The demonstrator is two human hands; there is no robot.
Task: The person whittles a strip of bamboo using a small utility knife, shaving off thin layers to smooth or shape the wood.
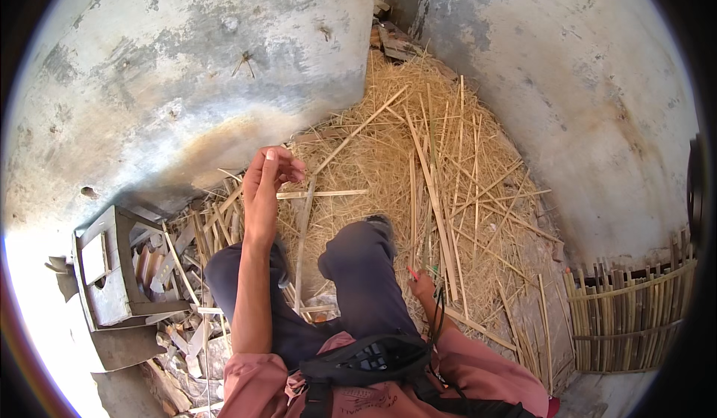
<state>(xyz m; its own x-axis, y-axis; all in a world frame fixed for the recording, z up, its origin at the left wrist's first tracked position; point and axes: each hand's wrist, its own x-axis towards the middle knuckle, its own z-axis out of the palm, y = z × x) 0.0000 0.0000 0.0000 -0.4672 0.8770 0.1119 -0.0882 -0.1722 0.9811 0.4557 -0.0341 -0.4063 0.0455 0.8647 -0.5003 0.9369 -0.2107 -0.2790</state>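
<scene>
My left hand (pixel 275 175) is raised in front of the pale wall, to the left of the straw. Its fingers curl loosely, thumb apart from them, and I see nothing between them. Just below it, a split bamboo strip (pixel 328 193) lies across a longer upright strip (pixel 305 239). Low beside my right thigh, my right hand (pixel 423 287) is closed around a small red object (pixel 412 273); only its end shows, so its kind is unclear. Long pale bamboo strips (pixel 435 201) lie on the straw beyond my right hand.
Dry straw (pixel 358 149) covers the floor between two weathered walls (pixel 553 82). A worn wooden frame box (pixel 112 269) stands left, by broken wood pieces (pixel 175 343). A bamboo slat basket (pixel 631 313) stands at the right. A black pouch (pixel 366 362) hangs at my waist.
</scene>
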